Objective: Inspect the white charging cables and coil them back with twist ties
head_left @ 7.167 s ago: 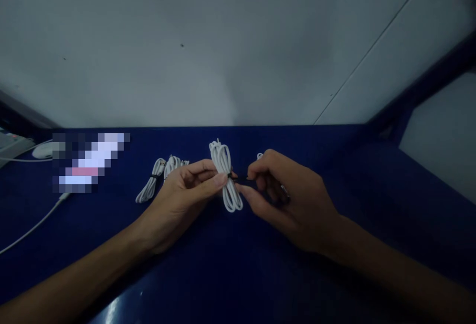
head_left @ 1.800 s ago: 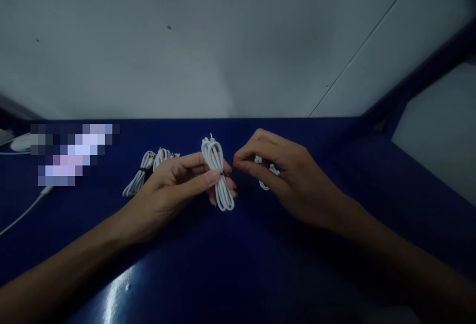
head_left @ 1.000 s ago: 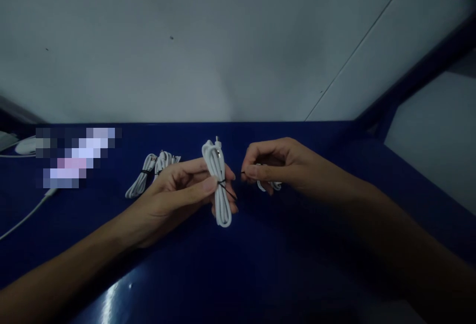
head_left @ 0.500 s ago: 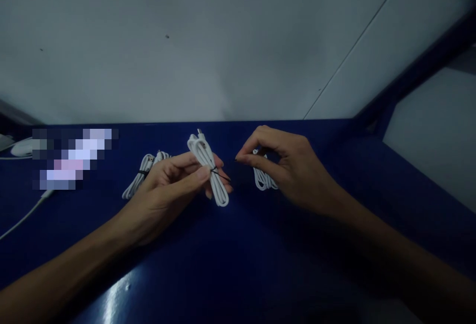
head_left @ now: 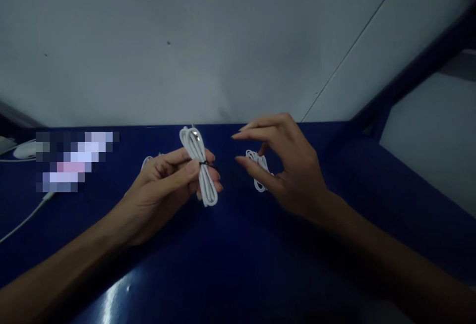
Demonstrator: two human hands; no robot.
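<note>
My left hand [head_left: 159,180] is closed on a folded white cable [head_left: 207,190], pinching it between thumb and fingers. A thin black tie [head_left: 205,164] wraps the middle of this bundle, and a metal plug glints near its upper end. To the right, my right hand [head_left: 290,165] is open, thumb and fingers apart with nothing between them. Beyond that hand another coiled white cable [head_left: 260,185] lies on the blue table [head_left: 238,254], partly hidden by the thumb. Behind my left hand a further white cable [head_left: 147,161] shows only at its top edge.
At the left lies a pixelated bright object [head_left: 80,158] with a white cord [head_left: 22,225] running from it. A white rounded object [head_left: 25,149] is beside it. A pale wall panel [head_left: 186,56] rises behind the table, with a blue frame bar [head_left: 394,93] at the right.
My right hand has opened from a pinch, its fingers spreading apart. The cable in my left hand has shifted slightly left, and the tie's loose end now shows less.
</note>
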